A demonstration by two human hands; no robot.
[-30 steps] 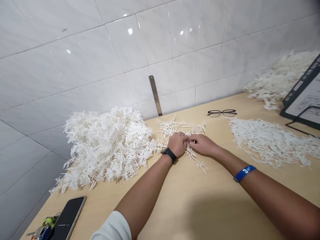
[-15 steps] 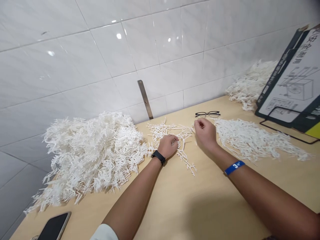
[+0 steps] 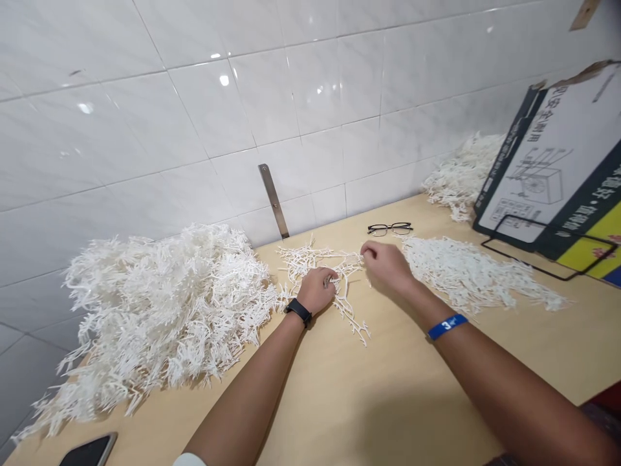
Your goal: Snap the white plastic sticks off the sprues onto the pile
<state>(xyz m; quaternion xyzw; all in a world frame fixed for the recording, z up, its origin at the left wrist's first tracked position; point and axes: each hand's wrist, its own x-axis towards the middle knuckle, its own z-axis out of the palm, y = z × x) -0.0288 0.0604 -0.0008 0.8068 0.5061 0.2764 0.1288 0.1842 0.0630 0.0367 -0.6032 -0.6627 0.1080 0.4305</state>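
White, coral-like branched sprigs (image 3: 347, 307) lie on the table in the middle, spreading out around my left hand. My left hand (image 3: 316, 290), with a black band on its wrist, is closed with curled fingers on these sprigs. To its right, my right hand (image 3: 387, 265) wears a blue wristband and is closed in a pinch. Thin branch tips reach its thumb and forefinger, though the exact grip point is partly hidden. Just right of that hand lies a flat heap of small white pieces (image 3: 466, 268).
A large pile of white sprigs (image 3: 179, 310) rises at left. Eyeglasses (image 3: 389, 229) lie near the tiled wall (image 3: 194, 129). At right stand a printed box (image 3: 538, 175) and a black wire frame (image 3: 538, 259), another white pile (image 3: 460, 175) behind. A phone (image 3: 90, 451) is at front left.
The view has shifted a little to the right, bringing more of the box into sight. My right hand has turned slightly and come a bit nearer to me; my left hand stays on the sprigs.
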